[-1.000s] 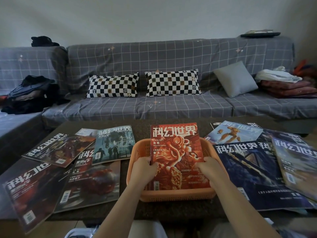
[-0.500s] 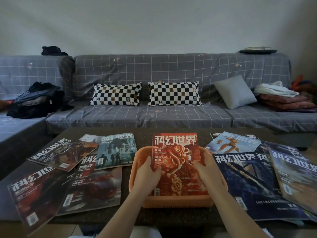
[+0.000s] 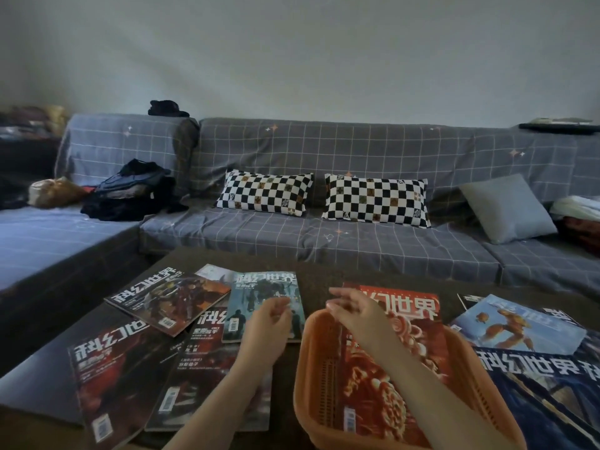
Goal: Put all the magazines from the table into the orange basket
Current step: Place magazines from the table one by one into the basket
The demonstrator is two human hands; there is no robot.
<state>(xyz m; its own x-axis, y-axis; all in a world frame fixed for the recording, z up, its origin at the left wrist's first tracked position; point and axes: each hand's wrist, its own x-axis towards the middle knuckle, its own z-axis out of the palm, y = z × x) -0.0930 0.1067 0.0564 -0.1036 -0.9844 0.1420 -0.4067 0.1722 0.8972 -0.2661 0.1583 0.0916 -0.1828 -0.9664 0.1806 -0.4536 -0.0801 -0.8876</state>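
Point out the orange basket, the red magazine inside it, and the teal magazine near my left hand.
orange basket [image 3: 319, 378]: head view, on its left slatted wall.
red magazine [image 3: 418, 323]: head view, on the upper cover by the title.
teal magazine [image 3: 256, 295]: head view, on the cover's dark figure.

A dim home living room. A long corner sofa [image 3: 357, 151] under a grey grid-patterned cover stands against a plain pale wall. On the sofa seat lie two black-and-white checked cushions [image 3: 264, 193], side by side, and to their right a plain grey cushion [image 3: 508, 207]. A heap of dark clothes [image 3: 130, 193] sits at the sofa's left corner. Just in front of the sofa stands a low dark coffee table [image 3: 318, 271] strewn with magazines [image 3: 167, 300].
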